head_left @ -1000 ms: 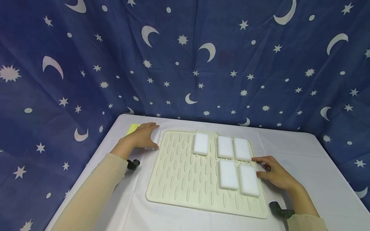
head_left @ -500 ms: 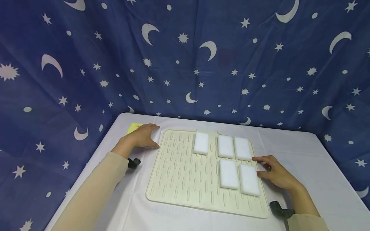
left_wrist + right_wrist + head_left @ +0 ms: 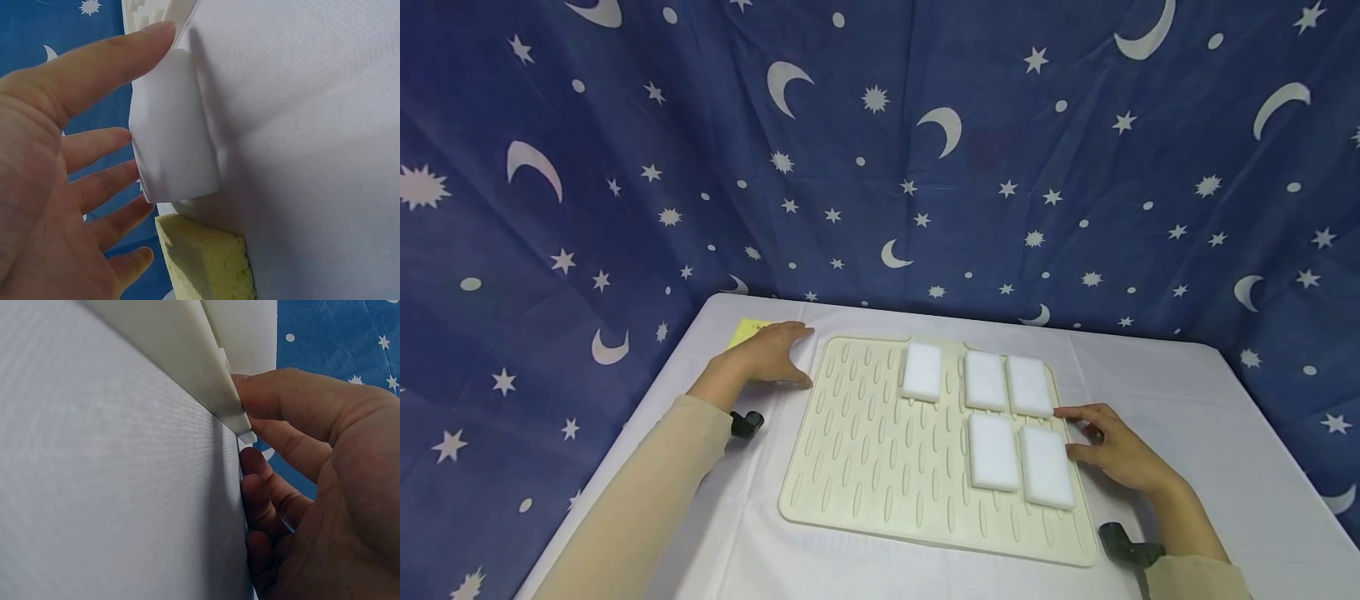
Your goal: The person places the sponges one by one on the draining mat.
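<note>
My left hand [image 3: 769, 352] is at the left of the cream ridged mat [image 3: 842, 450], thumb and fingers spread apart. In the left wrist view a white block [image 3: 172, 131] lies by its thumb and fingertips, with a yellow sponge [image 3: 206, 259] below it. My right hand [image 3: 1112, 446] is at the mat's right edge, fingers loosely bent and thumb tip by the nearest white sponge block [image 3: 1047, 467]. In the right wrist view the thumb [image 3: 269, 397] is right at the mat's edge, and the other fingers curl near the cloth.
Other white blocks sit on the mat: one at the back [image 3: 921, 372], two at back right [image 3: 985, 381], and one at front right [image 3: 993, 452]. White cloth [image 3: 1187, 400] covers the table. A blue curtain [image 3: 880, 150] with moons and stars hangs behind. Black wrist mounts [image 3: 1127, 546] show beside the sleeves.
</note>
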Demonstrator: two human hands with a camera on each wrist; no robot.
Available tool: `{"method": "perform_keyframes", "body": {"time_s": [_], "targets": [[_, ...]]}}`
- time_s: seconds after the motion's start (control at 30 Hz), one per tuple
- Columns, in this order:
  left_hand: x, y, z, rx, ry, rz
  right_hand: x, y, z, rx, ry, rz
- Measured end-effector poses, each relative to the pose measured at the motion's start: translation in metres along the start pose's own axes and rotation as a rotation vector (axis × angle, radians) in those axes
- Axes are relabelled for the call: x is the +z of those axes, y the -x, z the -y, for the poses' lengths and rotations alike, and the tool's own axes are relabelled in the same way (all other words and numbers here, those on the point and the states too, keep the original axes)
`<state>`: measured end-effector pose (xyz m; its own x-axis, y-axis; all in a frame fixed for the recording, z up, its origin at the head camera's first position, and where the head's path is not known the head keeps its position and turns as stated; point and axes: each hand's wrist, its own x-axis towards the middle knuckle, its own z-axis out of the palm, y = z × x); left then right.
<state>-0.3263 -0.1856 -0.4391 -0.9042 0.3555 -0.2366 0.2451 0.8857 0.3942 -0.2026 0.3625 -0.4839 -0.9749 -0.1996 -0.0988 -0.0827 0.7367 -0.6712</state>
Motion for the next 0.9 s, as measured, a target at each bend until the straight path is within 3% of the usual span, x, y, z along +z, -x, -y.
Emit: {"method": "perform_keyframes", "body": {"time_s": [0.9], "targets": [[-0.0003, 0.0041, -0.0056, -0.007, 0.023, -0.056, 0.0010, 0.0014, 0.0019, 0.010, -0.019, -0.006]]}}
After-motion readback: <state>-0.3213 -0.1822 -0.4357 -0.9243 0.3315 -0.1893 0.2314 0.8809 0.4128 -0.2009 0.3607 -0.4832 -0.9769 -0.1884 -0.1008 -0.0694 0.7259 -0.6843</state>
